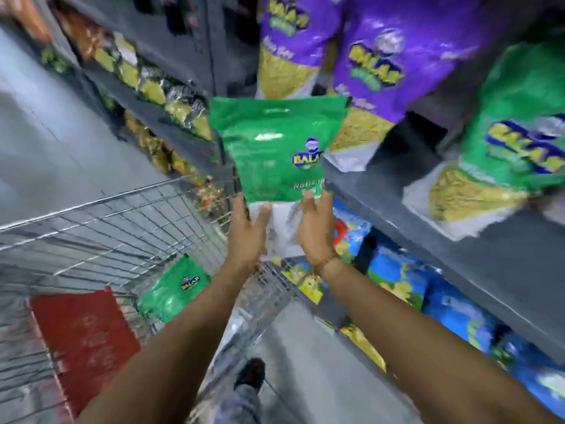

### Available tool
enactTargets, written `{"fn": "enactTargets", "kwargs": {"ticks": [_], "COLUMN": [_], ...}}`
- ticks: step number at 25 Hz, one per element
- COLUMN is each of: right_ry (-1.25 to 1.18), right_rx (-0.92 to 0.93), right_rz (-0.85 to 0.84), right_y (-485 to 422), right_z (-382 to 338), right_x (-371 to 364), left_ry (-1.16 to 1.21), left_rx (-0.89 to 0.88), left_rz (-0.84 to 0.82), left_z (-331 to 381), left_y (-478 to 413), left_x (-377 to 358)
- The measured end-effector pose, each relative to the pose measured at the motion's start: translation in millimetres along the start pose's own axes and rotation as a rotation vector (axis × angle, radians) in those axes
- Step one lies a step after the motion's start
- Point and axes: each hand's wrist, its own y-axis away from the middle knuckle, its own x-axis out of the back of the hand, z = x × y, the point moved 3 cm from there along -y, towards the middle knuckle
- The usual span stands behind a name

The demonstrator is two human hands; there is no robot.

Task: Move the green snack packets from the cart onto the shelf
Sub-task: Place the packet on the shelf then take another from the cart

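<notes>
A green snack packet (275, 148) is held upright in the air between cart (122, 228) and shelf (458, 240), its pale lower edge pinched from both sides. It is glossy, with a blue-yellow logo. The left hand (247, 234) and right hand (316, 228) grip it, fingers curled around the bottom corners. Another green packet (174, 289) lies in the cart.

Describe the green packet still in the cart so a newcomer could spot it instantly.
Start at the wire cart on the left of the aisle. Inside it, beside a flat red packet, lies one green packet with a yellow-and-blue logo. Unlike the green packet held up by both hands and the green one on the shelf, it lies loose in the basket, untouched.
</notes>
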Motion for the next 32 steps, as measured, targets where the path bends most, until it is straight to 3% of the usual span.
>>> {"fn": "enactTargets", "kwargs": {"ticks": [2,6,9,12,15,17,19,23,27,28,29,31,32], "right_ry": [-0.100,-0.204,-0.240,-0.193,0.062,0.295,0.129,-0.533,-0.536,-0.506,-0.502,-0.587,-0.641], "right_rx": [0.115,0.224,0.247,0.180,0.025,-0.343,-0.584,-0.346,-0.245,-0.227,-0.195,-0.093,-0.048], "right_rz": [0.115,0.435,0.684,0.815,0.814,0.819,0.793,0.686,0.888,0.932,0.901,0.705,0.618], "right_y": [17.7,49.1,63.8,62.5,42.1,34.3,29.4,7.6,13.9,21.7,26.2,22.3,15.7], "right_z": [-20.4,-34.3,-31.5,-28.0,-10.5,11.4,27.0,28.8,36.2,38.8,40.1,38.6,36.8], "right_x": [61.3,189.7,291.1,366.3,430.4,452.0,449.8,450.2,480.0,472.7,459.8,430.8,422.7], "left_ry": [0.054,0.137,0.182,0.079,-0.062,-0.156,-0.121,0.137,0.204,0.148,0.099,0.086,0.064], "left_rx": [-0.184,-0.338,-0.375,-0.340,-0.307,-0.233,-0.195,-0.109,-0.154,-0.165,-0.185,-0.153,-0.108], "left_rz": [-0.125,-0.391,-0.608,-0.744,-0.803,-0.819,-0.803,-0.620,-0.318,-0.351,-0.491,-0.758,-0.807], "left_z": [43.1,88.3,111.7,124.8,121.8,110.3,101.4,79.7,77.8,83.1,89.0,93.0,93.7], "left_y": [31.3,97.3,145.1,167.4,176.3,177.6,184.2,205.7,183.9,171.3,161.3,153.0,156.7], "left_x": [-32.6,-126.1,-214.3,-293.1,-361.7,-383.0,-390.5,-374.5,-359.9,-364.0,-372.6,-389.4,-392.3]}}
